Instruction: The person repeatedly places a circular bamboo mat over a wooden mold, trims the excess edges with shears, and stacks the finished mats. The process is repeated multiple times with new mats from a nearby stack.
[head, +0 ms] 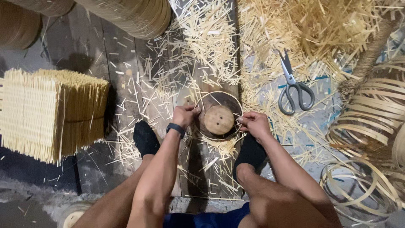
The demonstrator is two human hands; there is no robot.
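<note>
Thin bamboo ring (206,95) gripped at each side by left hand (184,115) and right hand (254,123), round wooden block (218,119) encircled, scissors (294,86) lying nearby on floor (90,46)

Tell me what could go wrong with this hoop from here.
The thin bamboo hoop is held only by fingertips of the left hand and right hand around the round wooden block; it could spring loose. Loose splinters litter the floor near the feet. Scissors lie close by the right hand.
</note>
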